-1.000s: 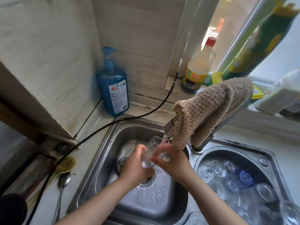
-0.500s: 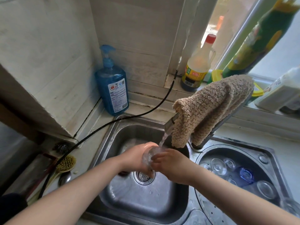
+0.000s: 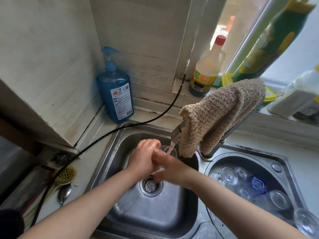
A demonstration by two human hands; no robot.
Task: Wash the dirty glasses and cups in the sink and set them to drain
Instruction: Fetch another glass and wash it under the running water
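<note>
Both hands meet over the left basin, just above the drain [image 3: 151,184]. Left hand [image 3: 144,158] is curled round a clear glass [image 3: 170,152], fingers wrapped over its far side, so most of the glass is hidden and only a bit of rim shows under the water. Right hand [image 3: 166,165] lies against it from the near side, fingers fairly straight and pointing toward the left hand; whether any of them reach inside the glass I cannot tell. The glass seems tipped with its mouth up and to the right, toward the tap [image 3: 176,133], whose stream [image 3: 170,148] falls right at the rim. A tan cloth [image 3: 219,114] hangs over the tap. Out to the right, past the divider, the round basin [image 3: 283,163] holds other glasses [image 3: 229,175], which look to be upended, and a blue one [image 3: 258,184]. If that is where they drain, as I judge, this glass goes there too, and the right hand is the nearer one for the carry, though the left has the grip now. A soap bottle [image 3: 117,94] stands at the sink's back-left corner.
</note>
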